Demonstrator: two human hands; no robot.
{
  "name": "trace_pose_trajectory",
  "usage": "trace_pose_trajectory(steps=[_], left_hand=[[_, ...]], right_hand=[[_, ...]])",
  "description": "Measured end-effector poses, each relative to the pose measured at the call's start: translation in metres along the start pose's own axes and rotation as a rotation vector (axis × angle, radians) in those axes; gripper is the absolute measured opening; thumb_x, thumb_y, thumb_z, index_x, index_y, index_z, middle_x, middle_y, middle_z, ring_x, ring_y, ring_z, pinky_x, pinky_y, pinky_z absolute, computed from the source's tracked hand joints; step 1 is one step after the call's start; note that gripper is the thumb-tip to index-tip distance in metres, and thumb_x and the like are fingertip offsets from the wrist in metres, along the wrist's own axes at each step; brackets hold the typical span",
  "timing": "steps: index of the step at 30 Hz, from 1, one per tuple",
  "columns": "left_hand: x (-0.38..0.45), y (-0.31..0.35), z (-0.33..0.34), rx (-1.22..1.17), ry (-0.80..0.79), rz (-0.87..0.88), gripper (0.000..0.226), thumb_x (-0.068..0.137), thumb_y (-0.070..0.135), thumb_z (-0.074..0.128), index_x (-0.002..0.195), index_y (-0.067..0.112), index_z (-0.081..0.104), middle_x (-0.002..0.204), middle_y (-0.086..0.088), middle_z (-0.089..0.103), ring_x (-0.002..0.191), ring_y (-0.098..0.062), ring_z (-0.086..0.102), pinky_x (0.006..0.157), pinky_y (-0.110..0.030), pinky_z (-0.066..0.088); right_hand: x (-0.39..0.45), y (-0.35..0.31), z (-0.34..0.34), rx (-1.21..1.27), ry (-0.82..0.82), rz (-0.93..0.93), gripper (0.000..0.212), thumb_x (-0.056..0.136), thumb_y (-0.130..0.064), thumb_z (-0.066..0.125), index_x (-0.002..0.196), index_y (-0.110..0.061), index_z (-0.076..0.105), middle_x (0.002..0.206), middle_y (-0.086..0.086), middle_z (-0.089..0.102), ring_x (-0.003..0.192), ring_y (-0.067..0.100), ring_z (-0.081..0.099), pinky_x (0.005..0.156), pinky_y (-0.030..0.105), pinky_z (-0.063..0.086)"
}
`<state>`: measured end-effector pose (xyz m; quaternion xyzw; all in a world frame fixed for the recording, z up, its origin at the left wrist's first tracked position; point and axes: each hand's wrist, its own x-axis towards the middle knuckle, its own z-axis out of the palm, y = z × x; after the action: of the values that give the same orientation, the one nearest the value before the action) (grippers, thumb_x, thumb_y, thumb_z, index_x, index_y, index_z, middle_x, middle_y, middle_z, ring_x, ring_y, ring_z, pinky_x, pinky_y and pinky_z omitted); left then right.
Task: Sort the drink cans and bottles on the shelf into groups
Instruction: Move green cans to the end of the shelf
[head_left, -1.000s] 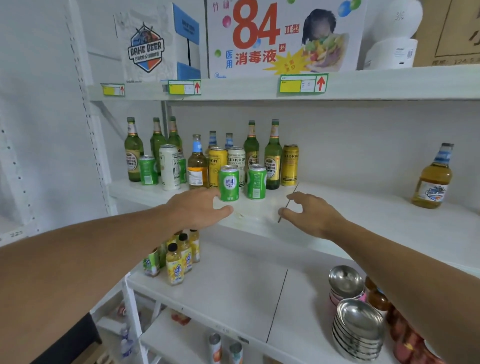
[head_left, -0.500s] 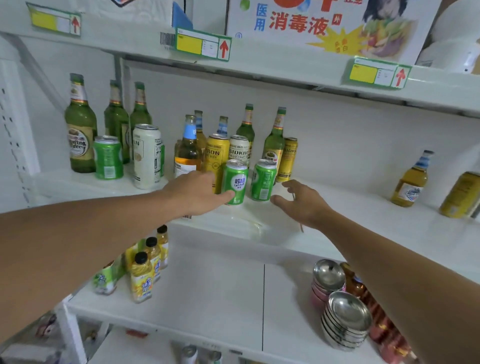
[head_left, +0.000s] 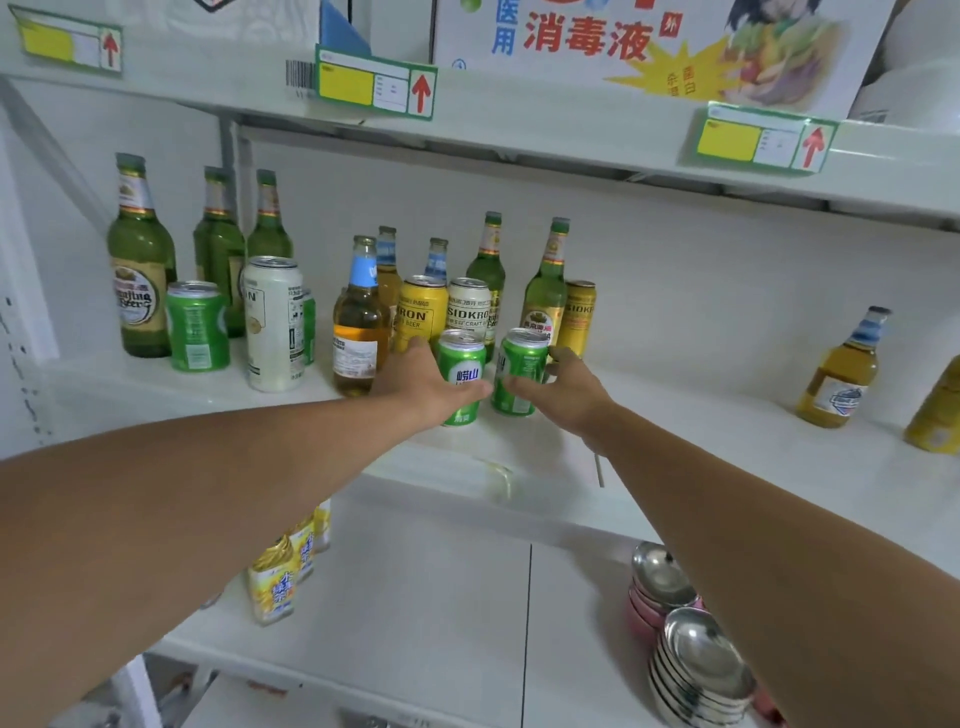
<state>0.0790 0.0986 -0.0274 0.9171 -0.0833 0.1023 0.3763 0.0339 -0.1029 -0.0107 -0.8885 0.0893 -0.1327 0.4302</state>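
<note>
Two small green cans stand side by side at the front of the white shelf (head_left: 675, 415). My left hand (head_left: 421, 382) wraps around the left green can (head_left: 461, 371), thumb across its front. My right hand (head_left: 571, 392) closes on the right green can (head_left: 522, 364) from the right side. Behind them stand a yellow can (head_left: 422, 312), a white can (head_left: 469, 309), a slim gold can (head_left: 579, 317), amber bottles (head_left: 361, 322) and green bottles (head_left: 545, 291). At the left are three green bottles (head_left: 140, 270), a green can (head_left: 197, 327) and a tall white can (head_left: 274, 322).
An amber bottle (head_left: 841, 374) and a yellow can (head_left: 937, 410) stand apart at the far right. The lower shelf holds yellow tea bottles (head_left: 272, 582) and stacked metal bowls (head_left: 696, 660). A shelf with price tags (head_left: 374, 85) and boxes hangs close overhead.
Both hands have reached forward from the shelf edge and closed onto the two front green cans. The view has moved nearer to the shelf.
</note>
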Motion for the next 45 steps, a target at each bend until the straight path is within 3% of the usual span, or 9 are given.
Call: trace_pose_trajectory(steps=[3, 8, 16, 23, 26, 31, 37, 42, 45], left_hand=[[0.001, 0.007, 0.011, 0.006, 0.071, -0.034, 0.092, 0.067, 0.073, 0.090, 0.133, 0.020, 0.054, 0.124, -0.001, 0.071, 0.112, -0.028, 0.071, 0.090, -0.046, 0.062], [0.003, 0.010, 0.019, -0.051, 0.134, -0.058, 0.074, 0.075, 0.059, 0.092, 0.129, 0.019, 0.059, 0.122, -0.001, 0.074, 0.108, -0.026, 0.072, 0.081, -0.036, 0.055], [-0.010, 0.016, 0.012, -0.103, 0.141, -0.055, 0.068, 0.071, 0.060, 0.093, 0.123, 0.025, 0.069, 0.113, 0.006, 0.076, 0.103, -0.019, 0.072, 0.085, -0.036, 0.058], [-0.019, 0.049, 0.018, -0.204, 0.066, 0.026, 0.061, 0.072, 0.052, 0.097, 0.121, 0.026, 0.072, 0.119, 0.004, 0.078, 0.108, -0.019, 0.073, 0.097, -0.045, 0.061], [-0.025, 0.070, 0.028, -0.199, 0.010, 0.088, 0.069, 0.072, 0.054, 0.096, 0.128, 0.024, 0.071, 0.120, 0.003, 0.077, 0.109, -0.020, 0.073, 0.097, -0.045, 0.062], [-0.035, 0.101, 0.047, -0.234, -0.136, 0.192, 0.064, 0.073, 0.054, 0.095, 0.124, 0.025, 0.069, 0.115, 0.004, 0.075, 0.107, -0.021, 0.072, 0.097, -0.043, 0.061], [-0.047, 0.137, 0.080, -0.303, -0.223, 0.231, 0.066, 0.068, 0.056, 0.097, 0.119, 0.025, 0.068, 0.113, 0.003, 0.075, 0.106, -0.023, 0.072, 0.099, -0.047, 0.061], [-0.048, 0.178, 0.107, -0.263, -0.234, 0.259, 0.063, 0.073, 0.055, 0.095, 0.119, 0.021, 0.068, 0.110, 0.004, 0.073, 0.102, -0.020, 0.071, 0.083, -0.036, 0.059], [-0.042, 0.198, 0.132, -0.254, -0.254, 0.265, 0.070, 0.066, 0.059, 0.096, 0.119, 0.023, 0.067, 0.113, 0.004, 0.075, 0.104, -0.021, 0.072, 0.093, -0.044, 0.063]], right_hand=[[0.020, 0.007, 0.006, 0.109, 0.053, 0.011, 0.094, 0.077, -0.051, 0.090, 0.154, -0.022, 0.043, 0.134, 0.001, 0.066, 0.123, 0.027, 0.065, 0.104, 0.048, 0.056], [0.035, 0.014, 0.012, 0.173, 0.032, -0.062, 0.075, 0.086, -0.033, 0.090, 0.148, -0.020, 0.050, 0.125, -0.001, 0.065, 0.115, 0.022, 0.063, 0.100, 0.040, 0.053], [0.036, 0.035, -0.007, 0.192, 0.033, -0.118, 0.072, 0.081, -0.037, 0.093, 0.141, -0.020, 0.057, 0.120, -0.004, 0.069, 0.111, 0.020, 0.067, 0.097, 0.039, 0.056], [0.002, 0.060, -0.073, 0.214, 0.147, -0.056, 0.063, 0.080, -0.036, 0.094, 0.131, -0.018, 0.061, 0.116, -0.002, 0.069, 0.105, 0.019, 0.068, 0.086, 0.035, 0.056], [-0.019, 0.073, -0.103, 0.173, 0.213, -0.026, 0.067, 0.075, -0.037, 0.097, 0.130, -0.018, 0.062, 0.116, -0.001, 0.071, 0.105, 0.019, 0.070, 0.089, 0.040, 0.062], [-0.061, 0.087, -0.147, 0.114, 0.323, 0.049, 0.066, 0.075, -0.036, 0.097, 0.128, -0.017, 0.063, 0.114, 0.000, 0.072, 0.101, 0.020, 0.071, 0.089, 0.045, 0.064], [-0.096, 0.108, -0.195, 0.048, 0.418, 0.085, 0.061, 0.075, -0.038, 0.096, 0.123, -0.018, 0.063, 0.108, -0.001, 0.073, 0.097, 0.019, 0.072, 0.083, 0.043, 0.065], [-0.096, 0.142, -0.234, 0.072, 0.450, 0.097, 0.065, 0.073, -0.039, 0.097, 0.126, -0.018, 0.064, 0.111, 0.001, 0.074, 0.099, 0.019, 0.073, 0.084, 0.042, 0.064], [-0.083, 0.166, -0.256, 0.098, 0.451, 0.098, 0.068, 0.073, -0.037, 0.098, 0.129, -0.019, 0.064, 0.112, 0.001, 0.074, 0.100, 0.020, 0.072, 0.082, 0.041, 0.064]])
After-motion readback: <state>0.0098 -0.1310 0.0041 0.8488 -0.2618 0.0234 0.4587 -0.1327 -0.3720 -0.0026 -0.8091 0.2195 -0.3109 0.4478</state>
